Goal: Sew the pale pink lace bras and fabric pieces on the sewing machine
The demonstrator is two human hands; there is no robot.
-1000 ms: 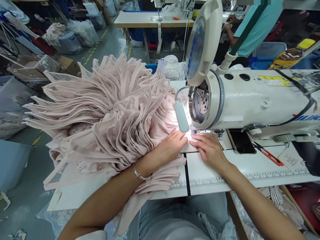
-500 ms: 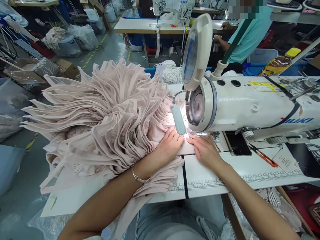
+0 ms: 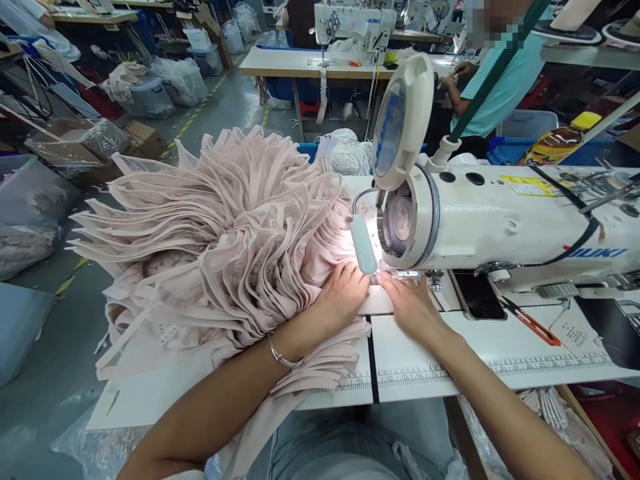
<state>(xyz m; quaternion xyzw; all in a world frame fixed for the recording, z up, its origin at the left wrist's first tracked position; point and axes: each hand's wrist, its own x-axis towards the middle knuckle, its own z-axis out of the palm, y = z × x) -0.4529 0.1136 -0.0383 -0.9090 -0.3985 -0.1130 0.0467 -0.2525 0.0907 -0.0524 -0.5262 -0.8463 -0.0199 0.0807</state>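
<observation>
A white sewing machine (image 3: 475, 213) stands on the right, its needle area lit and partly hidden by a small grey-green lamp (image 3: 363, 247). Just left of the needle, my left hand (image 3: 344, 291) is closed on pale pink fabric, fingers bent close together. My right hand (image 3: 409, 303) lies right of the needle with its fingertips pinched at the fabric edge; what lies under them is mostly hidden. A large bundle of pale pink garments (image 3: 240, 227) spreads over the table left of the machine, and some layers hang below my left forearm.
Right of my right hand lie a phone (image 3: 479, 295) and orange-handled thread snips (image 3: 535, 325). A ruler strip (image 3: 550, 363) runs along the white table's front edge. A bottle (image 3: 560, 140) stands behind the machine. Across the way, a person in a turquoise shirt (image 3: 500, 87) works.
The whole view has shifted slightly down and to the right. Both hands stay by the needle, and the right fingers look drawn in a little closer to the fabric.
</observation>
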